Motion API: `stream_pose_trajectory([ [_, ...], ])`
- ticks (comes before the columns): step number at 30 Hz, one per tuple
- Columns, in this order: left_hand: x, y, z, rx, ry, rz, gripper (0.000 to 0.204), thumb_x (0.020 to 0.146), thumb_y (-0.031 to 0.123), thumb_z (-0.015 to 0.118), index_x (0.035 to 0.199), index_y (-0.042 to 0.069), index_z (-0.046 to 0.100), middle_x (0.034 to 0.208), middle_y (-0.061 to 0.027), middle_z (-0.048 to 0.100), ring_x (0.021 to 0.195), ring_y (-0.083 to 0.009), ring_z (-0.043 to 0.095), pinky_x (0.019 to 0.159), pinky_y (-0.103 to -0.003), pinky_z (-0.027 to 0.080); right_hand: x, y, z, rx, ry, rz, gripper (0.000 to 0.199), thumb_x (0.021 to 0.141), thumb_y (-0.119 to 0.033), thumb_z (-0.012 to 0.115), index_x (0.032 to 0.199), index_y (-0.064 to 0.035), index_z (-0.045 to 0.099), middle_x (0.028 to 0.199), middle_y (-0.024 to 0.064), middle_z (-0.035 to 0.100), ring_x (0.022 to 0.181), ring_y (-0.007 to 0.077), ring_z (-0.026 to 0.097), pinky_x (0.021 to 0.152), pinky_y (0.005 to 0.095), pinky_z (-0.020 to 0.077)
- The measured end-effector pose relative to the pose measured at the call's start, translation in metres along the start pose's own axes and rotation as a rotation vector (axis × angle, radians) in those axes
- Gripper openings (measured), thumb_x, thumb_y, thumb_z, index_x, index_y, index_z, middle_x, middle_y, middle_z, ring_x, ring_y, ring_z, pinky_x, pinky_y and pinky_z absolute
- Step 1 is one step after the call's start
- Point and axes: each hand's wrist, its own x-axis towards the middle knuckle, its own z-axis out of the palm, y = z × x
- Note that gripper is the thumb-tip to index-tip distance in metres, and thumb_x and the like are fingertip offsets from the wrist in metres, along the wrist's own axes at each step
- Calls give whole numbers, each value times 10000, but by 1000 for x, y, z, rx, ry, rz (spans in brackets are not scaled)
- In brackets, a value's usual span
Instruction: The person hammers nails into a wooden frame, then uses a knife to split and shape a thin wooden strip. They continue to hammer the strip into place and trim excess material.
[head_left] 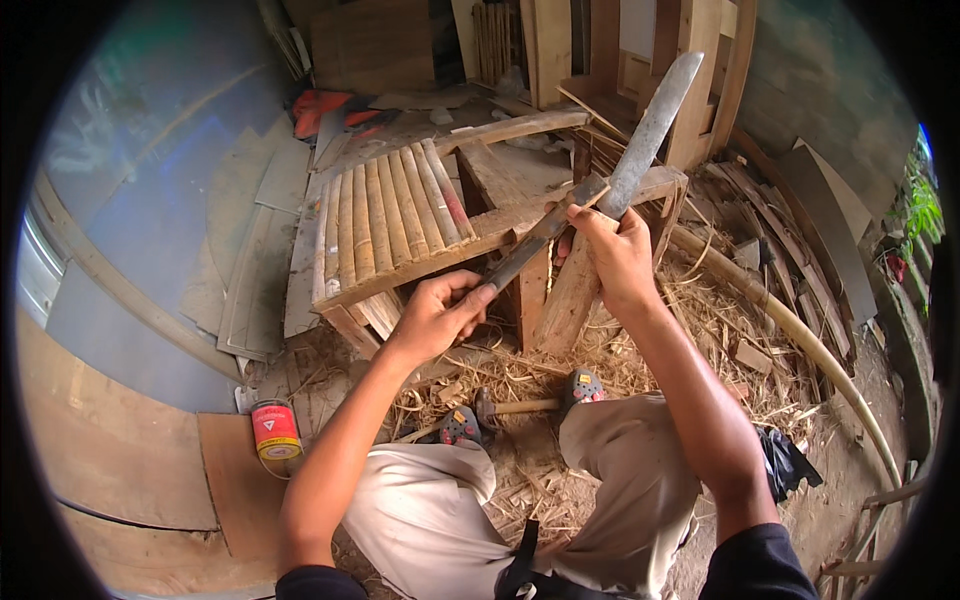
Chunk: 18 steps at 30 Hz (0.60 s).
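Observation:
My left hand [445,312] is closed on the lower end of a narrow dark strip [535,245], perhaps bamboo or wood. The strip slants up to the right. In my right hand [622,258] is a machete [655,130], its broad grey blade pointing up and away; the fingers hide its handle. My right thumb lies by the strip's upper end, close to the base of the blade. Just beyond my hands stands a wooden frame with a row of bamboo slats [390,212] on top. A pale wooden piece [568,305] leans below my right hand.
Wood shavings [690,330] cover the ground around my feet. A hammer-like tool [525,406] lies between my shoes. At the left stands a red and yellow can [275,430]. A long pole [800,320] curves along the right, beside stacked boards [785,250]. Wooden frames [700,90] stand behind.

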Motion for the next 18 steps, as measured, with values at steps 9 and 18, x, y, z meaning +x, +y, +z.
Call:
stream_pose_trajectory([
  [9, -17, 16, -3, 843, 445, 547, 276, 939, 251, 693, 1081, 15, 692, 876, -80, 683, 798, -156, 649, 775, -309, 527, 4, 5, -9, 215, 233, 262, 299, 912, -214, 694, 1062, 26, 596, 801, 75, 610, 598, 134, 589, 546, 287, 516],
  [18, -37, -19, 16, 320, -435, -116, 860, 934, 718, 390, 1425, 18, 487, 1411, -271, 509, 1323, -298, 509, 1030, -435, 489, 40, 12, -58, 659, 622, 66, 219, 875, -77, 701, 1013, 7, 553, 854, 101, 601, 668, 218, 604, 598, 364, 541],
])
